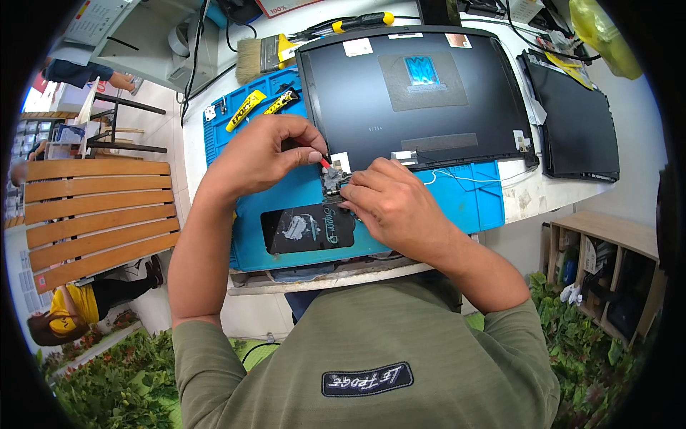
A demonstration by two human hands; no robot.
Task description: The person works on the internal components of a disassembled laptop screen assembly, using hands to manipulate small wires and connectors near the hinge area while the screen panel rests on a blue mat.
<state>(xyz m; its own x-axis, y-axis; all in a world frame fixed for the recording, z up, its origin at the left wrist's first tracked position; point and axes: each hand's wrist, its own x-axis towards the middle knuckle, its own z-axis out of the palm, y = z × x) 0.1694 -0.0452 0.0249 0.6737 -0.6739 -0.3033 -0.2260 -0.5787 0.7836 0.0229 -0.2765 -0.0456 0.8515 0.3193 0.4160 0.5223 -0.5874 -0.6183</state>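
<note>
Head view: showed a dark laptop cover (414, 118) lying flat, partly on a blue mat (464, 207), on the white counter (547, 194). Located grey paste-like material (331, 179) at the lower left corner of the cover, between both hands. Held a small red tool (326, 164) between thumb and forefinger of the left hand (282, 154), nearly closed, with the tip at the grey material. Brought fingers of the right hand (391, 200) together, curled, at the same corner from the opposite side; could not tell whether gripping a part or only resting against it.

Judged the cover light for its width, thin and liable to flex across the middle. Judged the corner fragile, and the grey material possibly soft or tacky. Judged best held by the outer rims, clear of that corner.

Noted a glossy dark slab (307, 229), smeared with grey, on the mat just below the corner, limiting space under the hands. Noted a yellow tube (246, 109), a black-and-yellow tube (281, 101) and a broad brush (261, 59) beyond the left hand. Noted a thin white cable (464, 176) near the lower edge, judged a snag hazard, and dark panels (575, 129) at right, judged to restrict sideways movement.
</note>
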